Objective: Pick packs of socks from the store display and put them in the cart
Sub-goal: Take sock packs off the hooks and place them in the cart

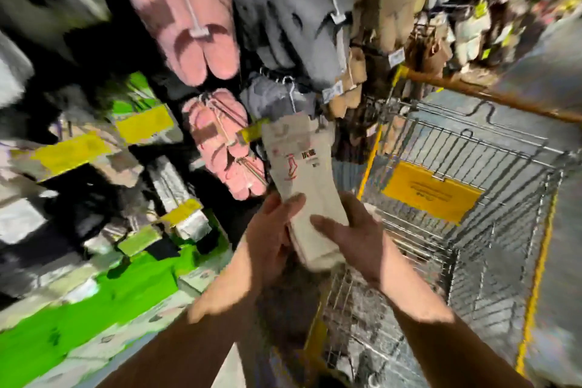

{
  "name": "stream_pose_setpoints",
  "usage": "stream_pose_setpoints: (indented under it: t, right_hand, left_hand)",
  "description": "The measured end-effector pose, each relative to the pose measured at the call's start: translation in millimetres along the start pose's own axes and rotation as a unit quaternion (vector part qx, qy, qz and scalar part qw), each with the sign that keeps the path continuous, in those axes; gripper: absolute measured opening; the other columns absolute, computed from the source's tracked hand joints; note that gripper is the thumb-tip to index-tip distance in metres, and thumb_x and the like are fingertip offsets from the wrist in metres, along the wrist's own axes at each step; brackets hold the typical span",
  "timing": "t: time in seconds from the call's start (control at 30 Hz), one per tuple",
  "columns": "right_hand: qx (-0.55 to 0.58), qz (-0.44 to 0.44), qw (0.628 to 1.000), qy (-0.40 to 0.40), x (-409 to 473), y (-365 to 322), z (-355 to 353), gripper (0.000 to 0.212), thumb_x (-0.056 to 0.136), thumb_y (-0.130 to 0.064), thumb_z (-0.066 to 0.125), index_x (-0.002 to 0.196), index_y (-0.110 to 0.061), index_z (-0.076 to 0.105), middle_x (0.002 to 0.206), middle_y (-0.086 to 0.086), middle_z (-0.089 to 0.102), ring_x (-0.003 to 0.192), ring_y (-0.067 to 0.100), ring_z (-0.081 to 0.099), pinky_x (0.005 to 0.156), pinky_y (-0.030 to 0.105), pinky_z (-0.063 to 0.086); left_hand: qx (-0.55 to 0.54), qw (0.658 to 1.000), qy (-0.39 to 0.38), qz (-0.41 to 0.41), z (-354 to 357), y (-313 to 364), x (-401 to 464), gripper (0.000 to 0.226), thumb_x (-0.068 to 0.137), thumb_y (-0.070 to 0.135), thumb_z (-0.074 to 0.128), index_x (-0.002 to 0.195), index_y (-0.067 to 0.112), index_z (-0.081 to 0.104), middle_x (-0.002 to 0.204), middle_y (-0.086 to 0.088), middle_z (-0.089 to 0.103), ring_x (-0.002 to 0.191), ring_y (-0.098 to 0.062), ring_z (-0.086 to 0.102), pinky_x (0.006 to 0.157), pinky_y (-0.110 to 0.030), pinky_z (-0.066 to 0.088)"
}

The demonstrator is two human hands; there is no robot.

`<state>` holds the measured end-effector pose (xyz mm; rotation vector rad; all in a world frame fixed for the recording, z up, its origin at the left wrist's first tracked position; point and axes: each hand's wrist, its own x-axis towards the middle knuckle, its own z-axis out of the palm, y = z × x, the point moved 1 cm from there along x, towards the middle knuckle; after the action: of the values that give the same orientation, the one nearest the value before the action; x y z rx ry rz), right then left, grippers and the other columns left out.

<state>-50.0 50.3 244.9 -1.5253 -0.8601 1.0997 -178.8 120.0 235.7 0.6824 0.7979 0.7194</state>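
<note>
Both forearms reach up from the bottom edge toward one pack of socks [302,186], and they sit closest to the lens. Much of the picture is smeared by motion, so fine detail is poor.

Largest around them is the store display [104,135], filling the left and top: dark hooks and shelves, yellow price tags, green packaging low on the left, grey and beige goods hanging higher up. Two pairs of pink slippers [185,19] hang there, one above the other, the lower pair just left of the pack's top.

To the right stands the wire cart [466,230] with yellow trim, its basket open to view. A yellow sign [431,195] hangs on its far wall. I cannot make out anything lying in the basket; its floor is a blur of wire and grey.

The pack is cream-white, long and upright, with a red sock outline and dark characters on its label. It is held in the air between display and cart, its lower end over the cart's near left corner.

The left hand [271,233] grips the pack's lower left edge, thumb across the front. The right hand [349,230] holds the lower right side, thumb laid over the front and fingers curled behind.
</note>
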Motion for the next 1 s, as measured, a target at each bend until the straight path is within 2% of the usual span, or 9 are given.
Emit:
stream_pose_setpoints:
  t: [0.17,0.23,0.3,0.37,0.43,0.6,0.77,0.87,1.0]
  right_hand:
    - [-0.114,-0.110,0.986,-0.053,-12,-56,94,0.043,0.080,-0.039,0.081,0.115,-0.032,0.056,0.112,-0.009,0.065,0.094,-0.005,0.064,0.078,0.024,0.055]
    - [-0.122,-0.142,0.980,-0.067,-18,-80,133,0.050,0.074,-0.051,0.079,0.115,-0.033,0.055,0.115,-0.005,0.064,0.102,0.006,0.065,0.081,0.031,0.059]
    - [-0.121,-0.153,0.975,-0.102,-23,-98,168,0.042,0.076,-0.046,0.081,0.105,-0.031,0.055,0.105,-0.002,0.067,0.094,0.010,0.068,0.075,0.028,0.058]
    - [-0.118,-0.162,0.971,-0.127,-32,-114,203,0.032,0.084,-0.027,0.080,0.102,-0.021,0.055,0.093,-0.005,0.067,0.078,-0.001,0.067,0.062,0.015,0.052]
    - [-0.117,-0.175,0.967,-0.145,-40,-123,229,0.028,0.087,-0.024,0.077,0.106,-0.015,0.059,0.092,-0.006,0.070,0.081,0.002,0.069,0.065,0.018,0.053]
    - [-0.140,-0.181,0.953,-0.201,-55,-131,287,0.003,0.092,-0.036,0.069,0.090,-0.038,0.067,0.084,-0.025,0.073,0.078,-0.005,0.068,0.071,0.019,0.052]
    - [-0.129,-0.175,0.956,-0.198,-57,-147,316,0.010,0.095,-0.037,0.064,0.086,-0.036,0.069,0.075,-0.018,0.072,0.074,0.006,0.067,0.054,0.018,0.047]
    - [-0.124,-0.212,0.953,-0.176,-58,-159,321,0.033,0.087,-0.058,0.062,0.097,-0.028,0.070,0.086,-0.008,0.075,0.083,0.013,0.070,0.075,0.032,0.056]
    - [0.010,-0.178,0.963,-0.203,-42,-177,318,0.019,0.103,-0.021,0.054,0.092,-0.018,0.068,0.080,-0.011,0.077,0.074,0.007,0.072,0.064,0.018,0.055]
  left_hand:
    - [-0.008,0.992,0.054,0.116,-64,73,-67,0.041,0.081,0.013,0.064,0.122,0.010,0.065,0.100,-0.011,0.077,0.080,-0.026,0.074,0.065,-0.036,0.060]
    - [-0.002,0.985,0.069,0.156,-92,97,-94,0.044,0.081,0.015,0.070,0.125,0.011,0.064,0.108,-0.014,0.076,0.090,-0.031,0.073,0.074,-0.041,0.060]
    - [0.012,0.979,0.077,0.189,-114,116,-120,0.045,0.080,0.021,0.073,0.123,0.017,0.065,0.114,-0.014,0.074,0.098,-0.032,0.072,0.080,-0.046,0.059]
    - [0.009,0.970,0.089,0.226,-134,134,-144,0.042,0.081,0.020,0.075,0.121,0.016,0.065,0.109,-0.012,0.076,0.091,-0.026,0.074,0.070,-0.038,0.061]
    - [0.026,0.961,0.097,0.256,-150,149,-161,0.028,0.087,0.016,0.069,0.115,0.012,0.066,0.096,-0.007,0.078,0.081,-0.019,0.074,0.064,-0.028,0.059]
    - [0.063,0.942,0.128,0.303,-193,181,-196,0.047,0.075,0.021,0.084,0.118,0.014,0.067,0.110,-0.004,0.076,0.099,-0.017,0.071,0.082,-0.023,0.056]
    - [0.141,0.909,0.167,0.356,-210,196,-219,0.050,0.079,0.031,0.073,0.126,0.015,0.065,0.121,-0.001,0.074,0.113,-0.017,0.069,0.096,-0.032,0.053]
    - [0.183,0.891,0.186,0.371,-211,207,-222,0.039,0.092,0.030,0.065,0.129,0.019,0.064,0.121,0.005,0.074,0.112,-0.010,0.069,0.094,-0.027,0.054]
    - [0.174,0.882,0.215,0.381,-205,225,-219,0.035,0.099,0.032,0.059,0.132,0.021,0.062,0.122,0.006,0.073,0.113,-0.012,0.069,0.096,-0.034,0.053]
